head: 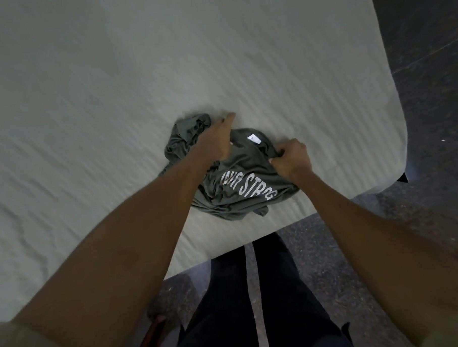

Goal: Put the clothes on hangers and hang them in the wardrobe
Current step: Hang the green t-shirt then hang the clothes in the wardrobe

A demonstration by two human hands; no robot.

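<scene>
Near the corner of the bed (114, 86), toward its edge at about five o'clock from the middle of the mattress, lies a crumpled dark green T-shirt (231, 196). It is the only garment I can see, and no hanger and no wardrobe are in view.

The right hand (291, 158) is closed around a fold of cloth at the shirt's three o'clock side, near the neck; the fingers are curled tightly and the fabric is gathered into them. The left hand (216, 139) rests over the shirt at about eleven o'clock, with the thumb stretched out toward the bed cover. Its fingers are hidden on the far side, so I cannot tell if they grip the cloth or only press it. I judge that the two hands take the shirt at both shoulders in order to lift and shake it flat, because a hanger goes in easily only when the neck opening is found (the small white label (254, 139) inside the collar shows where it is).

The shirt looks like thin, soft jersey; it makes many small folds and will hang limp when raised. Pale block letters (247, 188) cross the chest, partly lost in wrinkles. The bed cover is pale green-grey, with fine ribbed stripes and shallow creases. Beyond the bed, at two o'clock, the floor (427, 59) is dark and speckled, like polished stone.
</scene>
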